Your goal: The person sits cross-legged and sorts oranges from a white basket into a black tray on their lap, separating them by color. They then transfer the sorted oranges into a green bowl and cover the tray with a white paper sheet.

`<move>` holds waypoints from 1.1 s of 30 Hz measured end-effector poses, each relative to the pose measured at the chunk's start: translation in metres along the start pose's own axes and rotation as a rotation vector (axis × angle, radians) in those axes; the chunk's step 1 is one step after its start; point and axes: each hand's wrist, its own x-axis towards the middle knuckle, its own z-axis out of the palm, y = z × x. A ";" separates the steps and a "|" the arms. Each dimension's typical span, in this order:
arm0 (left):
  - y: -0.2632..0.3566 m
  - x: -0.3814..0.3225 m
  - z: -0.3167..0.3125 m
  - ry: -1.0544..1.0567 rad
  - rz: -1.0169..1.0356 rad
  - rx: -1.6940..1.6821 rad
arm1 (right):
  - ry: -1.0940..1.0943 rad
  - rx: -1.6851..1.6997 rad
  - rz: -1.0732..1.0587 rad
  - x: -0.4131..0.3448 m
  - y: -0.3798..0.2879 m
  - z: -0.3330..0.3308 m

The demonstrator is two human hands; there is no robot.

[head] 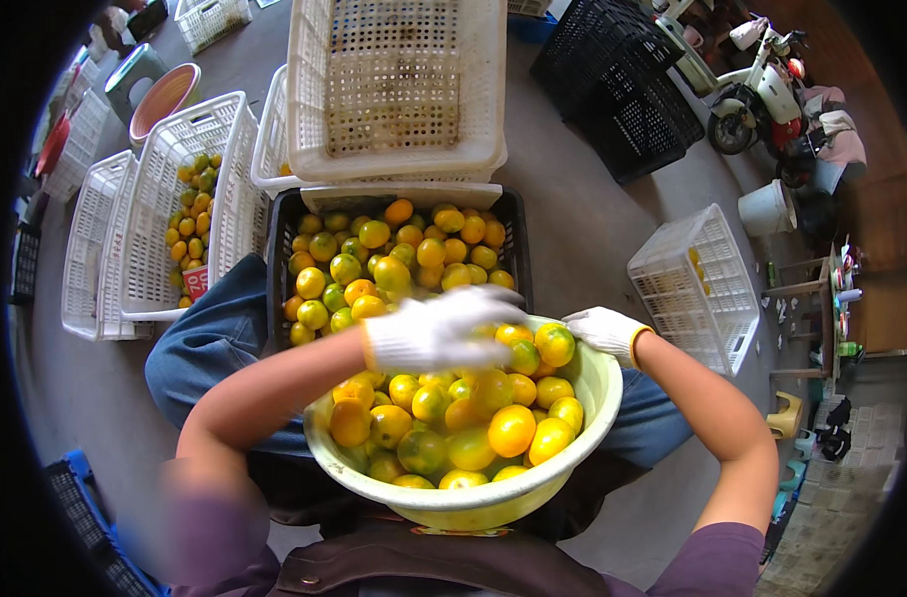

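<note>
A pale yellow-green plastic basin (599, 429) sits at my lap, heaped with yellow-orange citrus fruits (511, 430), some tinged green. My right hand (605, 333), in a white knit glove, grips the basin's far right rim. Over the basin's far side, my left hand (446, 328) is gloved too and blurred by motion. Its fingers point to the right, and whether it holds a fruit cannot be seen. Several fruits in the middle of the basin look blurred. Just beyond stands a black plastic crate (526, 257) of similar citrus fruits (392, 274), partly hidden by my left hand and forearm.
White perforated crates (397, 160) are stacked behind the black crate. To the left, another white crate (229, 175) holds smaller-looking fruits and a red card. Black crates (617, 97), a tilted white crate (696, 287), a white bucket (767, 209) and a scooter (770, 89) stand right.
</note>
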 end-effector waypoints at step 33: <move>-0.032 -0.161 0.027 0.283 -1.218 -0.563 | 0.157 -0.244 -0.016 -0.051 -0.008 0.005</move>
